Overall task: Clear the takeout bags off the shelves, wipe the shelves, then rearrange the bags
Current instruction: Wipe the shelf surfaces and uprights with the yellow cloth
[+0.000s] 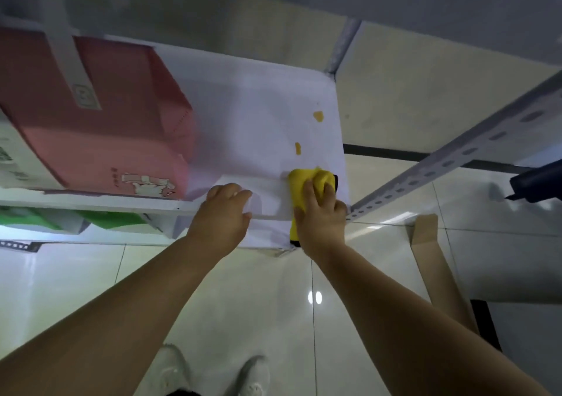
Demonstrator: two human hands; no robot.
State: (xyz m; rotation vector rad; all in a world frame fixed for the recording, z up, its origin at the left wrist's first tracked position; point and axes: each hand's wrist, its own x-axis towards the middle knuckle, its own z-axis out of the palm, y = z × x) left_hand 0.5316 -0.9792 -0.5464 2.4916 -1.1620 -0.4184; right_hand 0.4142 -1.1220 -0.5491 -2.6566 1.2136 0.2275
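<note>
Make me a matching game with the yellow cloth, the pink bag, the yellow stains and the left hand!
Things:
1. yellow cloth
2. pink bag
3. yellow stains
4. left hand

Places:
A. left part of the shelf
B. under the right hand
C. front edge of the shelf
D. bare shelf beyond the cloth

Pairs: 1-B, 2-A, 3-D, 4-C.
</note>
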